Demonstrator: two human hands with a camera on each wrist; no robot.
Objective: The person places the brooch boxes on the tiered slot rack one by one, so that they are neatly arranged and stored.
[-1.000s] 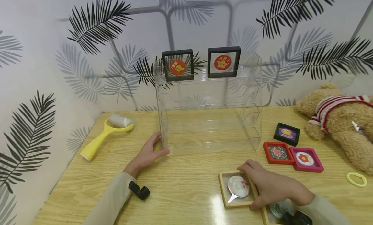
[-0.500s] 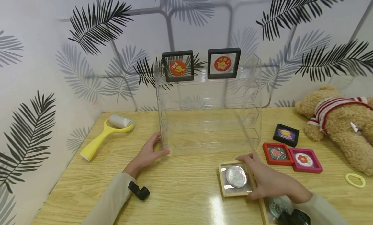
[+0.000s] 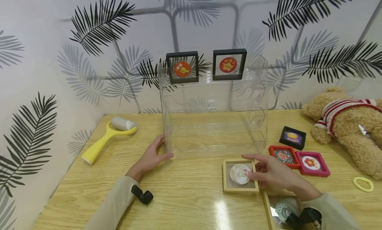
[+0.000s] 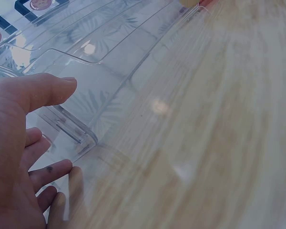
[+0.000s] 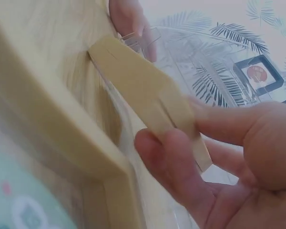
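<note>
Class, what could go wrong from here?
The right hand pinches the pale frame at one side, so it might tilt or slip. Another pale frame lies close by and could get nudged. Bumping the clear rack might topple the two black frames high on it.

The held frame (image 3: 240, 190) is tan; the wall (image 3: 203, 34), black-and-grey leaf-patterned.

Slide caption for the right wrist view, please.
Right hand gripping a tan frame, another tan frame in the foreground.
</note>
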